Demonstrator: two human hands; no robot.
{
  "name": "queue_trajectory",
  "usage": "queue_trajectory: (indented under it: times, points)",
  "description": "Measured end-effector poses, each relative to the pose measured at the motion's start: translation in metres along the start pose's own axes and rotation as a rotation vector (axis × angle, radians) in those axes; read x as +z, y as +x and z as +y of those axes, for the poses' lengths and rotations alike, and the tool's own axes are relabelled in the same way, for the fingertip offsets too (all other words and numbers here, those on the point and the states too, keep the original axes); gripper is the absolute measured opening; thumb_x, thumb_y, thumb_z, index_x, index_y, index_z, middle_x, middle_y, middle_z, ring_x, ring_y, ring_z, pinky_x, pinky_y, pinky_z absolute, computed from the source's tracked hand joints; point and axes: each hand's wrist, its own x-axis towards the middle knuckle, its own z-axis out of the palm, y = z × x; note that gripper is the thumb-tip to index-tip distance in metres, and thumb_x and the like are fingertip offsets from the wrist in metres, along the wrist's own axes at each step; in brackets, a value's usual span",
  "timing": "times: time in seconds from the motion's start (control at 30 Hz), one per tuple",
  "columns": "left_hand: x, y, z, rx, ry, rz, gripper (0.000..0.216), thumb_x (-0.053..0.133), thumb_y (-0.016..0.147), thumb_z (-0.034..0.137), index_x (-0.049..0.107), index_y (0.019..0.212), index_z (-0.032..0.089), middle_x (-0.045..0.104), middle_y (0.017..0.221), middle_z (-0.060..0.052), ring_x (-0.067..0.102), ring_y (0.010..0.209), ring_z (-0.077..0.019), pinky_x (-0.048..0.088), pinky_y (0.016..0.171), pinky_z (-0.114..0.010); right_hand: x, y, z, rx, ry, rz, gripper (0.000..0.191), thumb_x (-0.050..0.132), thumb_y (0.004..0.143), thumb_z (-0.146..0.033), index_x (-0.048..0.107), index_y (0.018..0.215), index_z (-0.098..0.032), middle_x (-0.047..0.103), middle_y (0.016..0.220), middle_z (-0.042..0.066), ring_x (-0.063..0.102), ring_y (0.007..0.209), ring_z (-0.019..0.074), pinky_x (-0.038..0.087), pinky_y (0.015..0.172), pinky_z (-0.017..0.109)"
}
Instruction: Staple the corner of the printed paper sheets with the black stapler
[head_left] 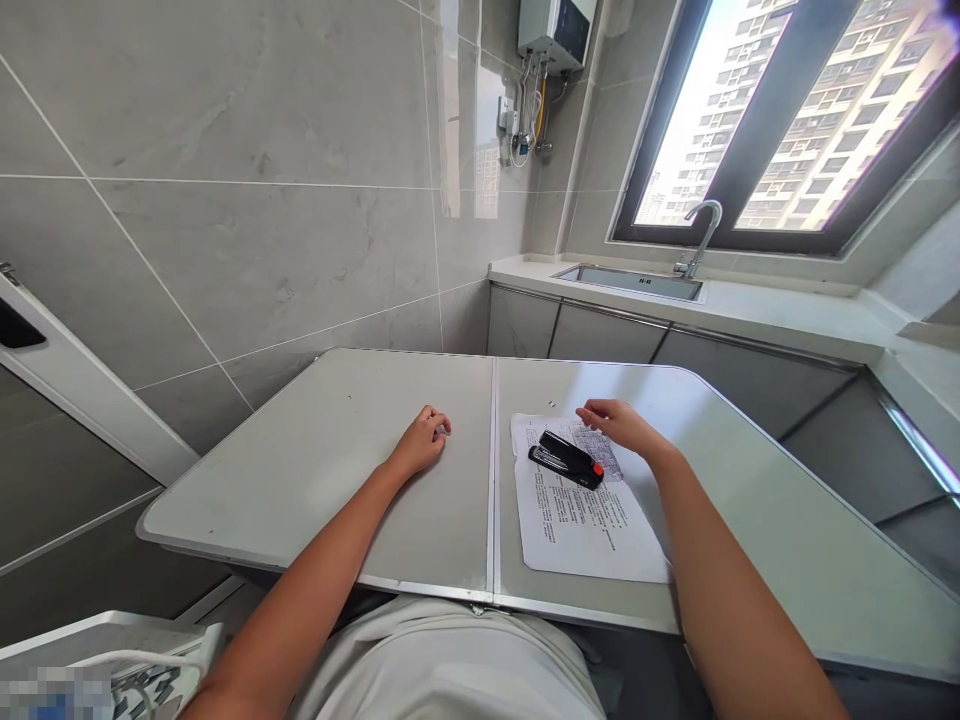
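My left hand [421, 440] rests on the left half of the folding table [247, 470], its fingers loosely curled and holding nothing. Over the top right edge of a printed paper sheet [570, 550] is my right hand [619, 425], with fingers stretched to the left and nothing in them. A black stapler [566, 460] with a red part at its right end lies slantwise on the sheet, just below and left of my right fingers and apart from them. The right forearm passes beside the sheet's lower right corner.
A seam strip [493, 480] divides the tabletop. Tiny bits [552, 404] lie above the sheet. Behind the table stand a counter with a sink [630, 282] and a faucet [701, 235]. A white rack [150, 650] with blurred contents is at the lower left.
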Motion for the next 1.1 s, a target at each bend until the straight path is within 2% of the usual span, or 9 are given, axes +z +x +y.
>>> queue_trajectory:
  times: [0.07, 0.13, 0.2, 0.3, 0.4, 0.63, 0.77, 0.87, 1.1]
  points:
    - [0.000, 0.000, 0.000, -0.001, 0.003, -0.002, 0.016, 0.052, 0.089, 0.017, 0.066, 0.095, 0.022, 0.054, 0.113, -0.005, 0.061, 0.083, -0.0161, 0.054, 0.080, -0.034, 0.014, 0.011, 0.008, -0.051, -0.113, 0.228, 0.042, 0.045, 0.100, -0.054, 0.069, 0.097, -0.020, 0.070, 0.105, 0.011, 0.065, 0.098, 0.0263, 0.051, 0.089, 0.040]
    - [0.000, 0.001, -0.001, -0.009, 0.012, 0.001, 0.017, 0.051, 0.089, 0.016, 0.066, 0.094, 0.022, 0.054, 0.112, -0.005, 0.060, 0.081, -0.0157, 0.053, 0.079, -0.034, 0.033, 0.022, 0.014, -0.140, -0.166, 0.306, 0.038, 0.047, 0.100, -0.051, 0.069, 0.105, -0.021, 0.066, 0.123, 0.013, 0.063, 0.114, 0.0282, 0.049, 0.101, 0.043]
    - [0.000, 0.002, -0.002, -0.023, 0.018, 0.007, 0.017, 0.051, 0.089, 0.015, 0.066, 0.094, 0.022, 0.054, 0.111, -0.005, 0.060, 0.080, -0.0155, 0.053, 0.079, -0.033, 0.051, 0.033, 0.018, -0.192, -0.202, 0.275, 0.042, 0.048, 0.100, -0.054, 0.068, 0.121, -0.024, 0.056, 0.146, 0.013, 0.055, 0.133, 0.0302, 0.045, 0.111, 0.044]
    - [-0.002, 0.002, -0.004, -0.053, 0.019, 0.018, 0.018, 0.051, 0.088, 0.015, 0.066, 0.094, 0.021, 0.054, 0.110, -0.005, 0.061, 0.082, -0.0158, 0.052, 0.079, -0.033, 0.072, 0.047, 0.023, -0.162, -0.330, 0.122, 0.058, 0.047, 0.100, -0.060, 0.057, 0.146, -0.025, 0.038, 0.165, 0.014, 0.037, 0.152, 0.0341, 0.035, 0.122, 0.050]
    - [-0.002, 0.002, -0.005, -0.066, 0.028, 0.023, 0.018, 0.051, 0.088, 0.014, 0.066, 0.094, 0.021, 0.054, 0.109, -0.005, 0.059, 0.078, -0.0152, 0.051, 0.077, -0.033, 0.086, 0.057, 0.024, -0.129, -0.439, 0.025, 0.068, 0.039, 0.102, -0.062, 0.044, 0.157, -0.021, 0.033, 0.169, 0.016, 0.028, 0.158, 0.0348, 0.026, 0.127, 0.054]
    - [-0.001, 0.001, -0.001, -0.055, 0.031, 0.019, 0.021, 0.051, 0.089, 0.014, 0.069, 0.096, 0.021, 0.056, 0.110, -0.005, 0.059, 0.075, -0.0154, 0.051, 0.074, -0.033, 0.106, 0.063, 0.002, -0.270, -0.413, -0.035, 0.080, 0.026, 0.103, -0.070, 0.031, 0.164, -0.018, 0.026, 0.172, 0.016, 0.029, 0.158, 0.0301, 0.020, 0.129, 0.055]
    - [0.002, -0.001, 0.012, 0.119, -0.040, -0.046, 0.027, 0.048, 0.099, 0.022, 0.073, 0.110, 0.022, 0.062, 0.118, -0.008, 0.064, 0.100, -0.0200, 0.053, 0.094, -0.035, 0.112, 0.061, -0.022, -0.295, -0.361, -0.056, 0.082, 0.029, 0.102, -0.071, 0.029, 0.165, -0.018, 0.022, 0.173, 0.016, 0.032, 0.157, 0.0300, 0.017, 0.130, 0.054]
    - [0.011, -0.003, 0.027, 0.285, -0.015, -0.151, 0.036, 0.046, 0.104, 0.027, 0.070, 0.130, 0.025, 0.063, 0.135, -0.008, 0.058, 0.124, -0.0232, 0.044, 0.112, -0.041, 0.118, 0.061, -0.037, -0.296, -0.321, -0.046, 0.082, 0.035, 0.102, -0.069, 0.026, 0.166, -0.017, 0.018, 0.174, 0.016, 0.030, 0.158, 0.0302, 0.018, 0.129, 0.052]
    - [0.033, -0.005, 0.037, 0.253, 0.255, -0.179, 0.044, 0.055, 0.103, 0.041, 0.063, 0.145, 0.031, 0.054, 0.153, -0.010, 0.050, 0.139, -0.0301, 0.035, 0.120, -0.053, 0.139, 0.074, -0.060, -0.306, -0.218, 0.036, 0.080, 0.043, 0.103, -0.058, 0.027, 0.164, -0.010, 0.023, 0.172, 0.021, 0.026, 0.159, 0.0298, 0.023, 0.129, 0.045]
